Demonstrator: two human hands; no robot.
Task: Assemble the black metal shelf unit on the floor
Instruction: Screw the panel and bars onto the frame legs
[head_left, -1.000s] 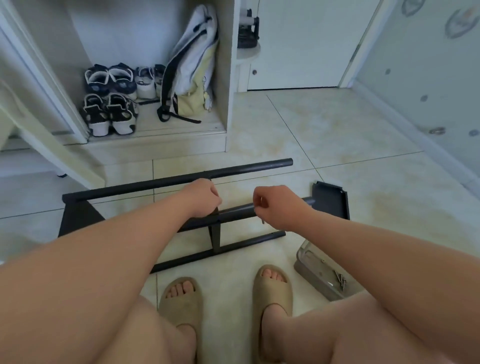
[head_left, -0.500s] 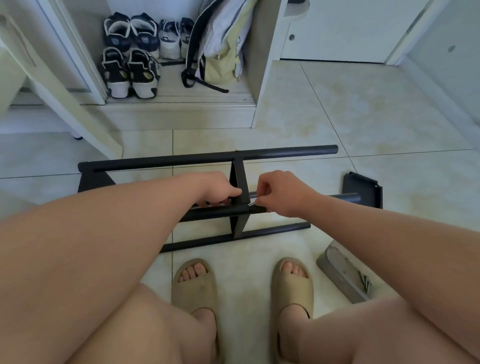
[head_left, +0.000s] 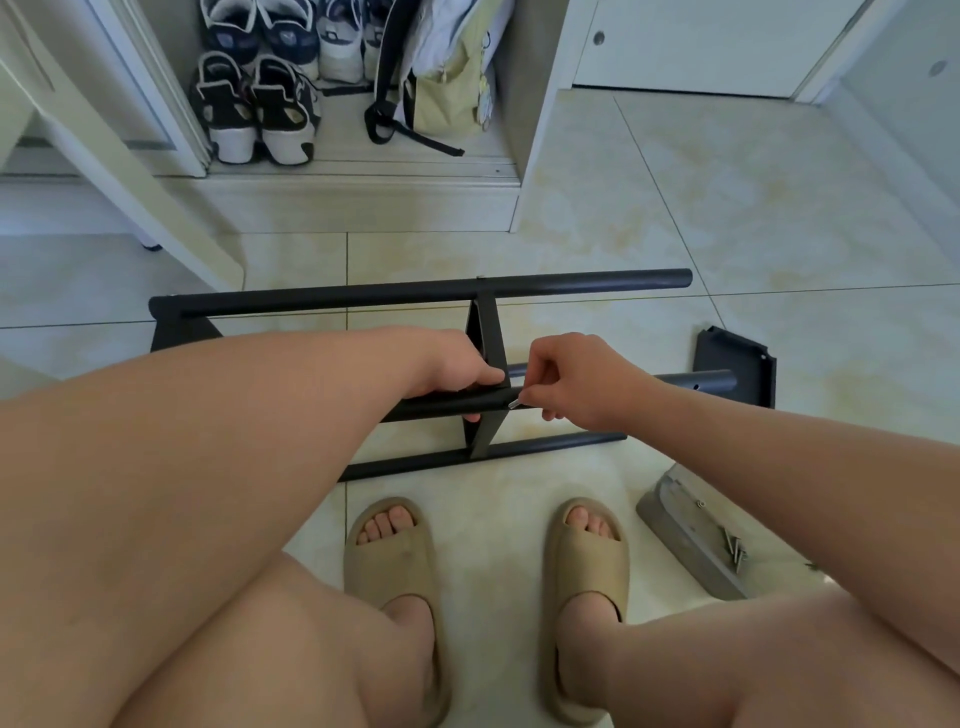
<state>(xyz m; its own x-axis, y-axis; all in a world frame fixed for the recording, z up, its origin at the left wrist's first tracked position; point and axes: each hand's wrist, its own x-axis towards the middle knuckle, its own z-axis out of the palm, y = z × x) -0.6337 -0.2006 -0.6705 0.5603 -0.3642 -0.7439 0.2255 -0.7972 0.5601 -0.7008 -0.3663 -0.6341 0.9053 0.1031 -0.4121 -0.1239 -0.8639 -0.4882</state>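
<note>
Silver screw (head_left: 514, 404) is pinched in the right hand's (head_left: 576, 382) fingertips, its tip right at the middle tube (head_left: 696, 382) where the crosspiece (head_left: 485, 332) meets it. The left hand (head_left: 457, 371) grips that same tube just left of the joint, steadying it. Looks like the bolt-the-crosspiece-on step, with the frame (head_left: 571, 283) lying on its side on the floor (head_left: 675, 208) in front of the feet. Next the screw needs lining up square with its hole, then turning in. Spares (head_left: 733, 551) sit in the grey tray (head_left: 680, 525) by the right foot.
</note>
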